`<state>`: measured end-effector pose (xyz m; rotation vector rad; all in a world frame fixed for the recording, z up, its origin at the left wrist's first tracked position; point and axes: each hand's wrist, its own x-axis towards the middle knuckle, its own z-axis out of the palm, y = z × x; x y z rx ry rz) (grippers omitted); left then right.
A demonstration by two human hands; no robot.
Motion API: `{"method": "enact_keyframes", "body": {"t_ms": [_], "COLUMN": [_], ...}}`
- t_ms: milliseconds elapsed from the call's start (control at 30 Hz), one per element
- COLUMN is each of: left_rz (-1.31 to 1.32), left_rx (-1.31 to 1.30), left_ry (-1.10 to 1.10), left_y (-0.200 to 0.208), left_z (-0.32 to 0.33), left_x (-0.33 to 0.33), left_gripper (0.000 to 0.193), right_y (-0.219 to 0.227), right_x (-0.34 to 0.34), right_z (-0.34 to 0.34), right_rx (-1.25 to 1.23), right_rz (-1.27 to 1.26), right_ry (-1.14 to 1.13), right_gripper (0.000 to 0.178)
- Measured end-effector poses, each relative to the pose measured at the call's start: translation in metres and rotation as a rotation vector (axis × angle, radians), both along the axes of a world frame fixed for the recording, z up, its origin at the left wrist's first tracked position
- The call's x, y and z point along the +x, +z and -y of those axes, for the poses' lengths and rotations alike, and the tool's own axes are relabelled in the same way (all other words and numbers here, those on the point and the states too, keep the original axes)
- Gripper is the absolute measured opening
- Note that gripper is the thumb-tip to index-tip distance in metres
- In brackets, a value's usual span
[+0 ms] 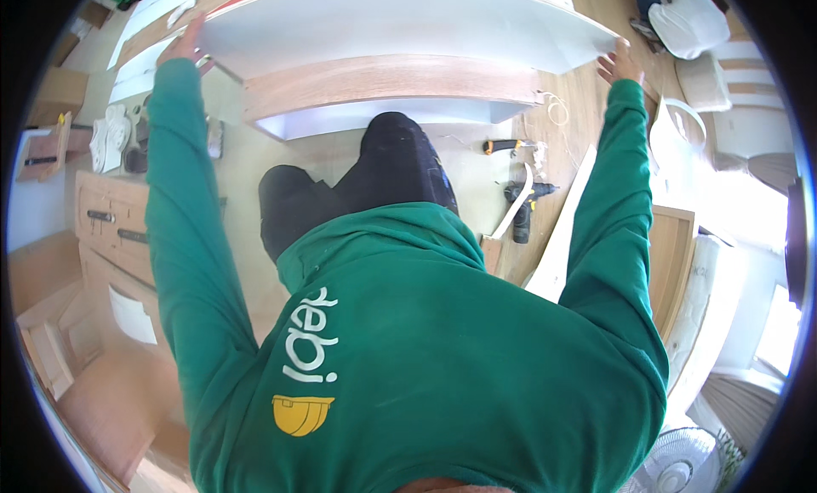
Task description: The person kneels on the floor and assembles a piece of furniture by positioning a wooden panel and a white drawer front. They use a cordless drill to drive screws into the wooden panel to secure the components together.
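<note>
A long white panel with pale wooden edges spans the far side, held at its two ends. My left hand grips the left end, fingers partly behind the edge. On the right end my right hand is closed, with its fingertips curled at the corner. Just below the panel lies a long wooden frame with a white inner face, in front of my knees. Whether the panel touches or is joined to this frame, I cannot tell.
Right of my knees lie a hammer-like tool with a yellow and black handle, a cordless drill and a curved pale strip. Wooden cabinet parts stand at left. A fan is at lower right.
</note>
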<state>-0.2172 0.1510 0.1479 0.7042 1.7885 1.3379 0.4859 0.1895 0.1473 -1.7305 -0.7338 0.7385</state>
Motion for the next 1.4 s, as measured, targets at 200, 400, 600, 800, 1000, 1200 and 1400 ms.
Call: {"method": "enact_keyframes", "body": {"t_ms": [200,400,600,800,1000,1200,1400], "left_rz": [0.003,0.021,0.035,0.053,0.034,0.031,0.026], "left_rx": [-0.047,-0.05,-0.031,0.002,0.026,0.043,0.04], "left_ry": [-0.007,0.002,-0.012,-0.017,0.017,0.011,0.026], "left_y": [0.007,0.0,0.003,-0.006,-0.006,-0.008,-0.009], "left_z": [-0.003,-0.011,-0.006,-0.012,-0.011,-0.012,-0.01], "left_x": [0.01,0.007,0.013,0.004,0.006,0.002,0.006], "left_gripper": [0.081,0.078,0.071,0.07,0.08,0.083,0.081], "right_y": [0.014,0.012,0.015,0.019,0.018,0.012,0.011], "right_x": [-0.011,0.004,-0.003,-0.021,-0.018,-0.013,-0.014], "right_z": [0.008,-0.005,-0.002,0.002,0.002,-0.001,0.0], "right_rx": [0.065,-0.083,-0.081,-0.05,-0.064,-0.056,-0.062], "right_rz": [0.084,0.14,0.147,0.094,0.066,0.028,-0.006], "right_ry": [0.003,0.034,0.041,0.022,0.047,0.066,0.08], "right_gripper": [0.072,0.068,0.07,0.07,0.075,0.078,0.076]}}
